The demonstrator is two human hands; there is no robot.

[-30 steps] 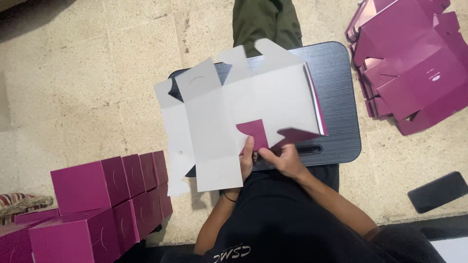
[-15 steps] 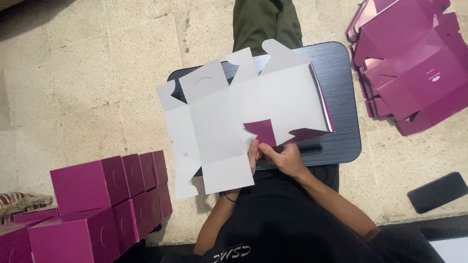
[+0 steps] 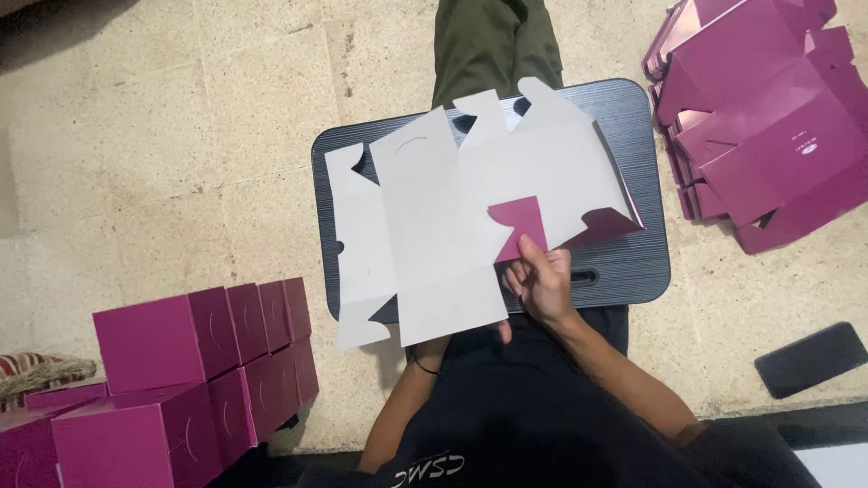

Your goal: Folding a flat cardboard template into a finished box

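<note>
A flat carton blank, white side up and magenta underneath, lies across a black lap tray. My right hand pinches a small magenta flap folded over onto the white face at the blank's near edge. My left hand is almost wholly hidden under the blank's near panel. Only a fingertip and the forearm with a dark wristband show, and the hand seems to hold the panel from below.
Assembled magenta boxes are stacked on the floor at the lower left. A pile of flat magenta blanks lies at the upper right. A dark phone rests on the floor at the right. An olive trouser leg extends beyond the tray.
The magenta flap has been folded further onto the white face. My left hand has slipped from beside the flap to under the panel, and the blank has shifted slightly.
</note>
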